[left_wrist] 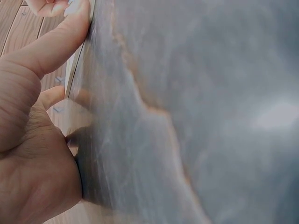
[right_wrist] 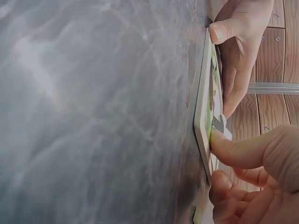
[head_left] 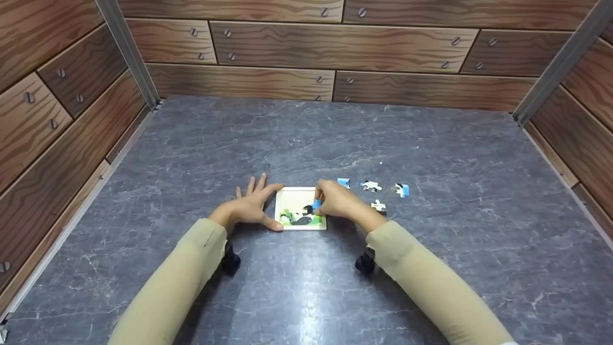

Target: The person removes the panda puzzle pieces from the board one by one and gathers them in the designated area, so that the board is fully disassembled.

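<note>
A small square puzzle tray [head_left: 300, 228] with a pale rim lies on the table, its lower part filled with green, black and white picture pieces. My left hand [head_left: 246, 207] rests along the tray's left side with fingers spread, thumb at the near corner and index finger at the far corner. In the right wrist view, that thumb touches the rim. My right hand [head_left: 339, 200] pinches a blue puzzle piece [head_left: 316, 205] over the tray's right side; the fingers partly hide it. In the left wrist view, the left thumb [left_wrist: 51, 49] lies against the tray's edge.
Right of the tray lie loose puzzle pieces: a blue one [head_left: 343, 182], a white-and-black one [head_left: 370, 186], a blue-and-white one [head_left: 402, 190] and another white-and-black one [head_left: 379, 207] by the right wrist. Wood-patterned walls [head_left: 335, 48] surround the grey marbled table [head_left: 239, 139].
</note>
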Demonstrator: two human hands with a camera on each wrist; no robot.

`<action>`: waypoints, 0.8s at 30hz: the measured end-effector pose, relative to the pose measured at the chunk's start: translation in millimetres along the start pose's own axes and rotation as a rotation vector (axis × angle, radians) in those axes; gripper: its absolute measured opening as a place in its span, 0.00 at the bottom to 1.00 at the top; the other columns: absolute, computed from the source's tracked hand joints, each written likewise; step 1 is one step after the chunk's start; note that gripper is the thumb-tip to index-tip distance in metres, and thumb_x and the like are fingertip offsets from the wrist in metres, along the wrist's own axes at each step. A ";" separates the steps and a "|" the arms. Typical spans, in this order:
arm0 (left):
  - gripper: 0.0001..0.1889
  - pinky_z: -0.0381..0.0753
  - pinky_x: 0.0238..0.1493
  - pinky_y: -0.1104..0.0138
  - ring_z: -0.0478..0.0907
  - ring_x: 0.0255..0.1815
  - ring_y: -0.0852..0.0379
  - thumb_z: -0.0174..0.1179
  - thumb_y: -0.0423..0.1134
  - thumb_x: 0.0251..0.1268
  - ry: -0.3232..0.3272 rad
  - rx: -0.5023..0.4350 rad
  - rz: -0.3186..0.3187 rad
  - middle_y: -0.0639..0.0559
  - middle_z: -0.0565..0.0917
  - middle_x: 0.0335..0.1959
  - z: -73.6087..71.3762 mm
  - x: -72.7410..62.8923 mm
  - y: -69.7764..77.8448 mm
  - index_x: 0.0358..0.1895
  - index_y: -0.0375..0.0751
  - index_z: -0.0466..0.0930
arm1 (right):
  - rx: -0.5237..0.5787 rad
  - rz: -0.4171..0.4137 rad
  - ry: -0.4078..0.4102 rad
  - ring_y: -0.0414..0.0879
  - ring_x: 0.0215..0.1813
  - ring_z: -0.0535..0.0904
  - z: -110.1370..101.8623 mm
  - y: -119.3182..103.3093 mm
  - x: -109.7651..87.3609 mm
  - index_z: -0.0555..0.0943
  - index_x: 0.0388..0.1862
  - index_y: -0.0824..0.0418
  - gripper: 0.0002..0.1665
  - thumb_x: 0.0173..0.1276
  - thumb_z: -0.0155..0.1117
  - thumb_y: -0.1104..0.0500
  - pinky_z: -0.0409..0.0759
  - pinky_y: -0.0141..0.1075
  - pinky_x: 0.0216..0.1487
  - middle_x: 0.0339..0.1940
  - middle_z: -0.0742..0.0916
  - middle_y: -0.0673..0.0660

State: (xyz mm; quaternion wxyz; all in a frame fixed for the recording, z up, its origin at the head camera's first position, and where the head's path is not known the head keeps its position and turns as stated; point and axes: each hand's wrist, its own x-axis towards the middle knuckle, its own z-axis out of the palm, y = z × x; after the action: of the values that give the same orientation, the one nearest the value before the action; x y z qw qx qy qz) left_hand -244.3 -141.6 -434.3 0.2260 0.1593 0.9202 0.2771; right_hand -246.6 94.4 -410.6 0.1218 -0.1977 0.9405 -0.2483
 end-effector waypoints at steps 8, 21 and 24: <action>0.58 0.16 0.60 0.41 0.16 0.70 0.43 0.74 0.58 0.34 0.009 -0.004 0.009 0.42 0.27 0.73 0.1 0.5 0.1 0.73 0.60 0.49 | 0.060 -0.046 0.043 0.49 0.35 0.75 1.6 5.0 -4.4 0.72 0.30 0.61 0.14 0.52 0.70 0.68 0.74 0.42 0.38 0.30 0.79 0.55; 0.57 0.16 0.60 0.41 0.15 0.70 0.43 0.72 0.63 0.35 -0.002 0.028 -0.024 0.42 0.25 0.73 0.5 1.1 3.0 0.73 0.63 0.47 | 0.125 -0.115 0.094 0.45 0.29 0.73 3.2 12.0 -7.0 0.76 0.33 0.64 0.09 0.54 0.65 0.72 0.72 0.36 0.31 0.25 0.79 0.54; 0.58 0.16 0.59 0.40 0.15 0.69 0.42 0.68 0.66 0.37 -0.006 0.062 -0.049 0.42 0.23 0.72 2.6 2.4 5.7 0.74 0.63 0.44 | 0.130 -0.118 0.100 0.45 0.29 0.74 3.9 13.0 -7.2 0.76 0.33 0.64 0.09 0.54 0.65 0.71 0.72 0.36 0.31 0.25 0.79 0.54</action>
State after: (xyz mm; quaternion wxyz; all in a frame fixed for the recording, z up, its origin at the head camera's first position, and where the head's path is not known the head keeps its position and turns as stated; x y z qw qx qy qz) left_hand -244.0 -134.9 -433.7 0.2305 0.1443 0.9313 0.2424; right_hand -242.9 106.3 -419.6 0.0722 -0.2316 0.9141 -0.3250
